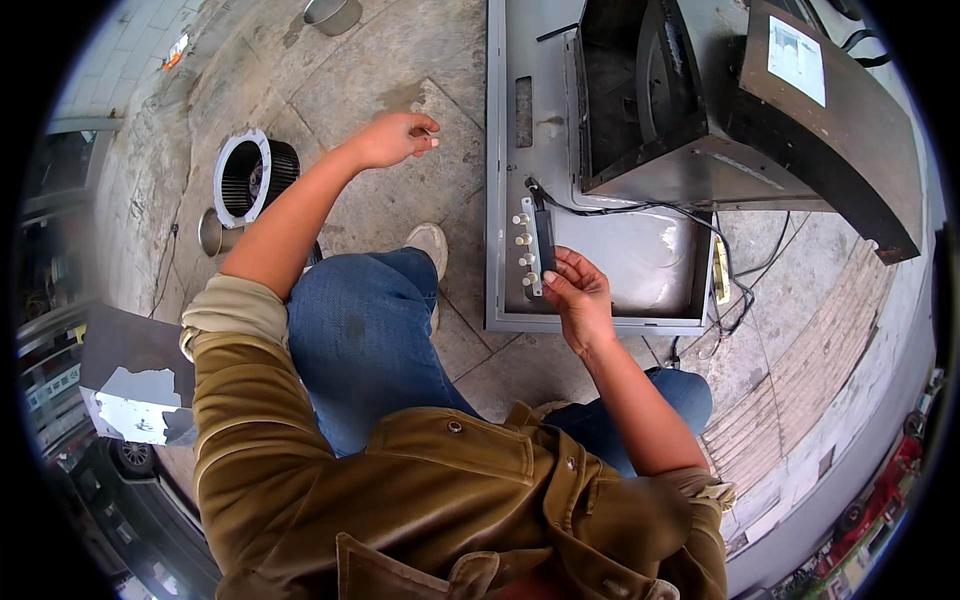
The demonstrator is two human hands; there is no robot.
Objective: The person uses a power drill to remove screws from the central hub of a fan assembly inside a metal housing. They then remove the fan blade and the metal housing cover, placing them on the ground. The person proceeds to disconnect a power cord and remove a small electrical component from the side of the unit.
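The brown jacket (430, 475) lies nearest the lens, filling the lower middle of the frame, with jeans (350, 340) above it. Right of centre, the right hand (587, 303) has thumb and fingers pinched on the lower end of a button strip (529, 243), a narrow piece with four pale knobs and a black back. The strip is over the lower left corner of a shallow metal tray (610, 326); a black cable (640, 208) runs rightward from near its top. At upper centre the left hand (392, 140) hangs above the concrete floor (400, 95), fingers loosely bent, nothing between them.

The step in hand looks like handling the strip at the tray's edge; the next move seems to call for a steady pinch and slack in the cable.

The tray carries a large casing (720, 170) at upper right, its open mouth too dark to tell what is inside. At the top edge, left of centre, sits a round metal pot (332, 17), no contents showing.
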